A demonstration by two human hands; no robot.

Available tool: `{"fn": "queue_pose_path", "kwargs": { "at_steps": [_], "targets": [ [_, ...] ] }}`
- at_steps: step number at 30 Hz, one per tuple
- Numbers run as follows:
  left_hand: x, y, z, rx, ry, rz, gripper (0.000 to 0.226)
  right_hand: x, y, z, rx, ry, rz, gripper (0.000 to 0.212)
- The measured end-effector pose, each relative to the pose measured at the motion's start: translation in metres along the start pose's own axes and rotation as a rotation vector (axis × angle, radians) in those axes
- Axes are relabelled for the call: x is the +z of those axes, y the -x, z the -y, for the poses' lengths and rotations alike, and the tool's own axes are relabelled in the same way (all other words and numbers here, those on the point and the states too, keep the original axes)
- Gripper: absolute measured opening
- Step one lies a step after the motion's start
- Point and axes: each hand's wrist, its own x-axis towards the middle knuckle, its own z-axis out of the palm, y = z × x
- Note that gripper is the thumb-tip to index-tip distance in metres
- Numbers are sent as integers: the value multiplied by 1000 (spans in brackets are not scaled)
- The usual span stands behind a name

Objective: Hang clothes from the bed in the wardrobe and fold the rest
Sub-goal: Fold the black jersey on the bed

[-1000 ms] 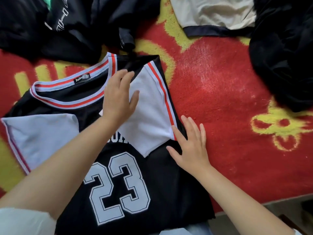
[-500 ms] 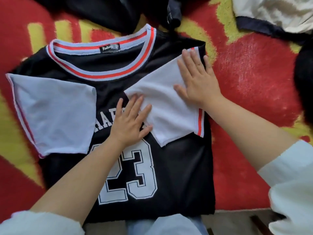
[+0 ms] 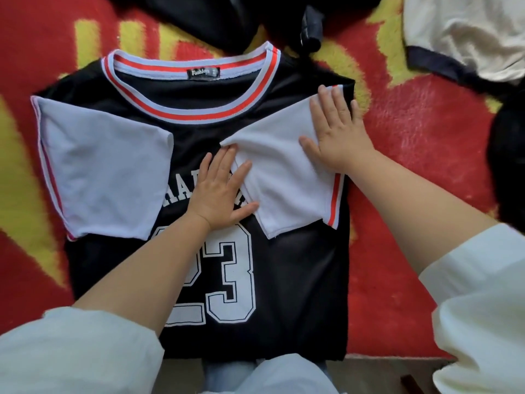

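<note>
— Head view: where does the black mesh jersey with the white number 23 (image 3: 284, 280) lie?

— Flat and face up on the red plush blanket with yellow patterns (image 3: 403, 251), its red-and-white striped collar (image 3: 196, 115) pointing away from the person and its hem at the bed's near edge.

— And the hands?

— The left hand (image 3: 218, 194) lies flat with straight, spread fingers on the chest lettering, fingertips touching the edge of the folded-in white sleeve with red trim (image 3: 287, 177). The right hand (image 3: 338, 132) presses flat on that same sleeve near the shoulder, fingers straight and close together. Neither grips anything.

— The other sleeve?

— The white left-side sleeve (image 3: 105, 177) lies spread outward.

— Anything else around?

— A dark garment pile (image 3: 216, 21) touches the collar's far side; a cream garment with navy trim (image 3: 466, 38) lies at far right, possibly shorts, though it is cut off.
</note>
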Motion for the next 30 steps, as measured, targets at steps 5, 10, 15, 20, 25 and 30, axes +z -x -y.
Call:
{"fn": "queue_pose_path", "kwargs": {
  "at_steps": [5, 10, 15, 20, 25, 30],
  "targets": [
    [-12, 9, -13, -160, 91, 108, 80, -20, -2, -8, -69, -91, 97, 67],
    [0, 79, -47, -344, 192, 56, 61, 17, 55, 5, -81, -113, 39, 63],
    [21, 175, -78, -579, 294, 116, 57, 102, 160, 16, -58, -233, -31, 75],
    [30, 245, -79, -798, 367, 16, 55, 171, 246, 25, 53, -188, -32, 58],
    [25, 303, -31, -1277, 361, -8, 71, 197, 304, 68, 284, -407, -175, 52],
    [40, 347, 2, -1328, 634, 133, 98, 216, 324, 120, 863, -1014, -265, 83]
  ]
}}
